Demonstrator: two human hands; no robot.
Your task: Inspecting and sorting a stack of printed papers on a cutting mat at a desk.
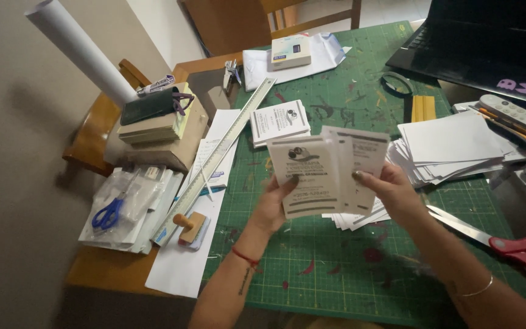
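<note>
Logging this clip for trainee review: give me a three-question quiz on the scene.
1. True or false: both hands hold the printed cards above the green mat.
2. Which lies nearest the right hand? A) blue scissors B) red scissors C) ruler
3. What colour is the band on the left hand's wrist?

Key: 1 true; 2 B; 3 red.
</note>
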